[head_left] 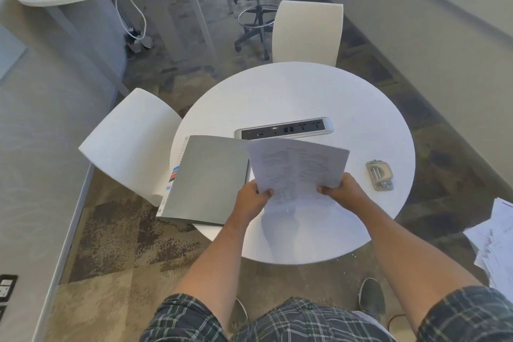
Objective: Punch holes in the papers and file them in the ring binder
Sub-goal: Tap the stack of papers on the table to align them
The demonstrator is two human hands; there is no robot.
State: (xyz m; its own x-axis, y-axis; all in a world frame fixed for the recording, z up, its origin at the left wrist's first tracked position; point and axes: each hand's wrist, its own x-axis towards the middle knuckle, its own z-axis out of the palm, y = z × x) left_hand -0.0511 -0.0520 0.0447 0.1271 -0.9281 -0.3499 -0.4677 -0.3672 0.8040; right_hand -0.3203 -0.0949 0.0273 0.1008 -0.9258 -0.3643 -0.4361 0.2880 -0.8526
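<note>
I hold a small sheaf of printed papers [298, 166] up above the round white table [305, 97], fanned and tilted away from me. My left hand [254, 197] grips its lower left edge and my right hand [342, 191] grips its lower right edge. A grey ring binder [205, 178] lies closed at the table's left side, hanging slightly over the rim, with coloured labels on its spine. A metal hole punch [379, 175] sits on the table to the right of my right hand, apart from the papers.
A power and data socket strip [283, 129] is set into the table's middle. Two white chairs [130, 144] [306, 33] stand at the left and far sides. A loose heap of papers [497, 239] lies at the right edge. My feet are on the carpet below.
</note>
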